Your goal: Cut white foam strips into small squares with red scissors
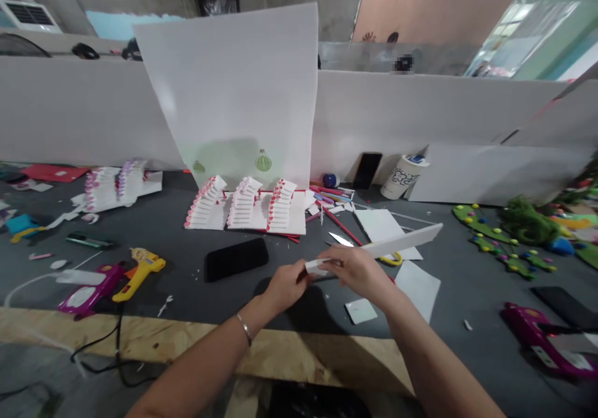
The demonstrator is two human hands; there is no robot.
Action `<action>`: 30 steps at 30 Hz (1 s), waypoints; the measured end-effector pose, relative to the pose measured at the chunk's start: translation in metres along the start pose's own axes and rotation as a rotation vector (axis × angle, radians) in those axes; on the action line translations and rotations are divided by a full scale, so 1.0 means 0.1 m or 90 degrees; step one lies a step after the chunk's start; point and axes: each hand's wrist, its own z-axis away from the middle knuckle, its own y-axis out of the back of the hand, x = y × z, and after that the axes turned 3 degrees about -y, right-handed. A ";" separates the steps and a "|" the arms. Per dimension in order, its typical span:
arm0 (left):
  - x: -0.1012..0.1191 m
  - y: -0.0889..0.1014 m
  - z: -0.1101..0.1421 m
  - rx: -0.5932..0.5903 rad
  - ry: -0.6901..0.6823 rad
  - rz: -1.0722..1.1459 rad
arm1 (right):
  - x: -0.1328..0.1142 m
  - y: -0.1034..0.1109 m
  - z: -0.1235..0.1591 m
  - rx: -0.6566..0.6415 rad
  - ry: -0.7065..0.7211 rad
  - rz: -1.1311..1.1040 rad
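A long strip of white board [404, 240] is held in front of me, slanting up to the right. My left hand [288, 284] pinches its near left end between thumb and fingers. Close beside it, my right hand [352, 268] grips the same strip from above. Behind my right hand lie scissors with a yellow handle [393, 258], partly covered by the strip. A small white square piece [360, 311] rests on the dark table below the right hand. Several white stepped paper models with red dots [280, 209] stand beyond my hands.
A black phone [237, 260] lies left of my hands, with a yellow glue gun [139, 273] and a purple tool [91, 290] farther left. A tall white board [233, 94] stands behind. At right are a paper cup [402, 177], white sheets [418, 288] and green decorations [486, 226].
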 end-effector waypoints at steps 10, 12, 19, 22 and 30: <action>0.02 -0.01 -0.01 -0.003 0.060 0.228 | 0.00 -0.07 0.00 0.035 -0.024 -0.025; -0.01 -0.04 -0.02 0.003 0.095 0.277 | 0.01 -0.09 -0.02 0.035 -0.051 -0.060; -0.01 -0.04 -0.11 0.054 0.265 0.541 | 0.10 -0.04 0.31 0.340 -0.037 -0.044; 0.01 0.03 -0.14 0.105 0.318 0.628 | 0.48 -0.04 0.58 0.335 -0.112 0.086; 0.00 0.19 -0.22 0.105 0.389 0.800 | 1.31 0.09 0.70 0.219 -0.016 0.358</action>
